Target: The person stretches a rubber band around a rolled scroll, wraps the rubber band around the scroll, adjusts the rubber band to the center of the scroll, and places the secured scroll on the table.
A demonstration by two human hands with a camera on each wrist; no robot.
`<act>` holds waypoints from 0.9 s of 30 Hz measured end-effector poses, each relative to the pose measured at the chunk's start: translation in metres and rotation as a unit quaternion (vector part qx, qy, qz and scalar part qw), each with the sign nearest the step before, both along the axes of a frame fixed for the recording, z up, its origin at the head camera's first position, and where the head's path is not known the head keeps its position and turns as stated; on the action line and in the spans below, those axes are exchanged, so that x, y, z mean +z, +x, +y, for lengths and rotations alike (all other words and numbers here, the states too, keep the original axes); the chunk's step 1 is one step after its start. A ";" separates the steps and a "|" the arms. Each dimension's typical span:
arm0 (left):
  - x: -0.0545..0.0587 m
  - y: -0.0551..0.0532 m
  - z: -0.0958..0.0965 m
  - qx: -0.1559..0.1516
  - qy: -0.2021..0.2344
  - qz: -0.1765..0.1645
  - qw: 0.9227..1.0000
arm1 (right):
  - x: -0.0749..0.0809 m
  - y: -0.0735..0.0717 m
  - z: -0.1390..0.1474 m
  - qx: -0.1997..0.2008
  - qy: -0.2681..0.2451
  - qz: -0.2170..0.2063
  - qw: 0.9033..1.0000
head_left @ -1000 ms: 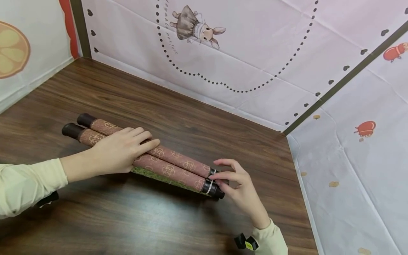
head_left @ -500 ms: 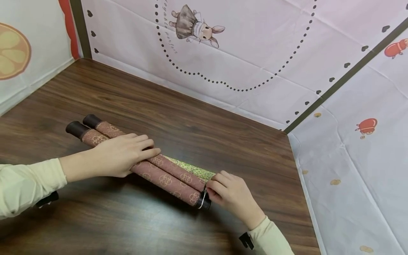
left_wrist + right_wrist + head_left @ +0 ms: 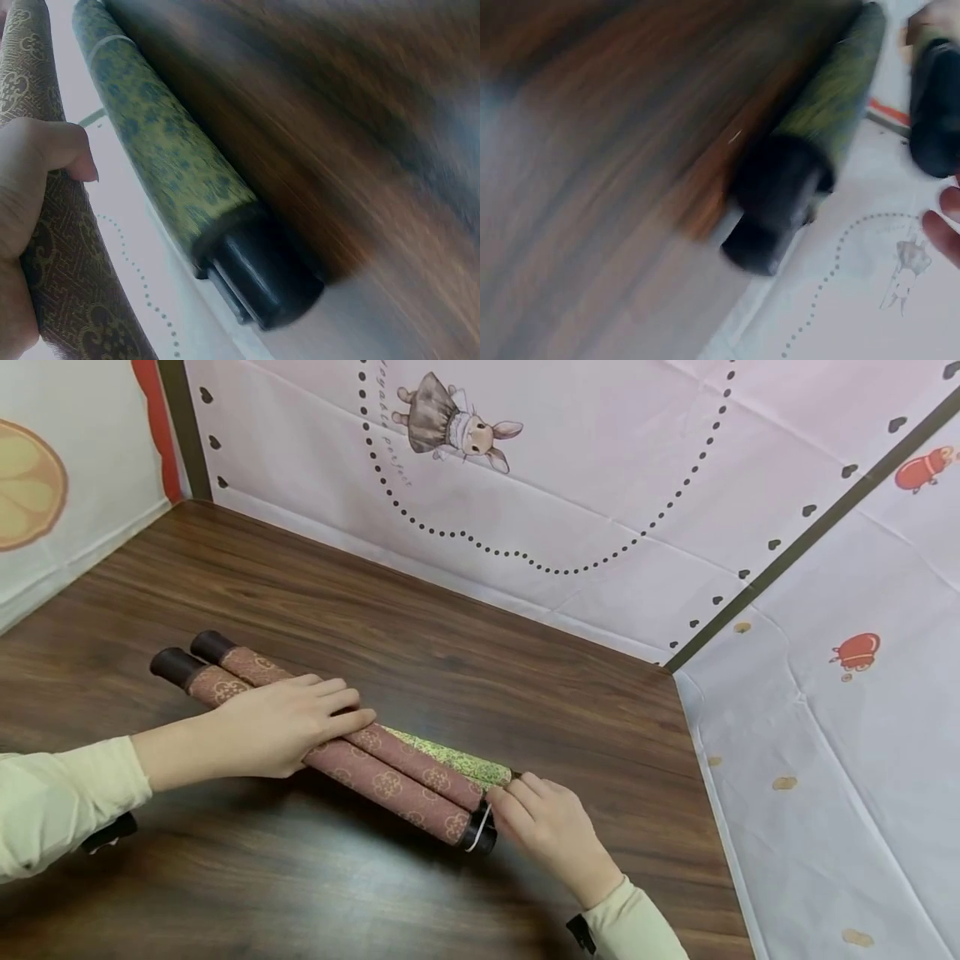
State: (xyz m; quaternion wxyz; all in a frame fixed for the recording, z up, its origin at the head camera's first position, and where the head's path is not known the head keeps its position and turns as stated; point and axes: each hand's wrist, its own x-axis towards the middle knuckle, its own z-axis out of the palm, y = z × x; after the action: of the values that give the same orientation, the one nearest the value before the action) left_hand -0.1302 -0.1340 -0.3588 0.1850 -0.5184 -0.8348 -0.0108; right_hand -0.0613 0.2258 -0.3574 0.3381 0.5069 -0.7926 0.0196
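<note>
In the head view two reddish-brown patterned scrolls, a front one (image 3: 386, 783) and a rear one (image 3: 431, 772), lie side by side with black end knobs. My left hand (image 3: 292, 727) grips them near their middle, its thumb over a brown scroll (image 3: 82, 262) in the left wrist view. A yellow-green scroll (image 3: 457, 762) shows behind them. A thin white band (image 3: 480, 828) runs across the black right end of the front scroll up to my right hand (image 3: 551, 827), whose fingertips pinch it. The right wrist view is blurred, with fingers (image 3: 941, 232) beside a black knob (image 3: 937, 112).
The scrolls are over a dark wood-grain table (image 3: 315, 585). A printed cloth wall (image 3: 570, 460) stands along its back, with further cloth walls at the left (image 3: 75, 502) and right (image 3: 885, 793). A black wrist strap (image 3: 581, 935) is on the right sleeve.
The right ends of the scrolls have swung towards me, uncovering the yellow-green scroll behind. My right hand's spread fingers have drawn together on the band. The left hand keeps its grip.
</note>
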 end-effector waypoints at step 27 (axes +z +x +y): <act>0.004 0.011 0.007 -0.016 0.025 0.055 0.998 | 0.017 -0.005 -0.035 -0.171 -0.420 -0.681 0.576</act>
State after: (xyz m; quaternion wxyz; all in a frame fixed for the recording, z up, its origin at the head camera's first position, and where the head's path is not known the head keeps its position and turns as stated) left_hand -0.1192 -0.1266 -0.3543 0.2434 -0.5268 -0.8144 -0.0062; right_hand -0.0664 0.1912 -0.3405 -0.1287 0.0009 -0.7648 0.6312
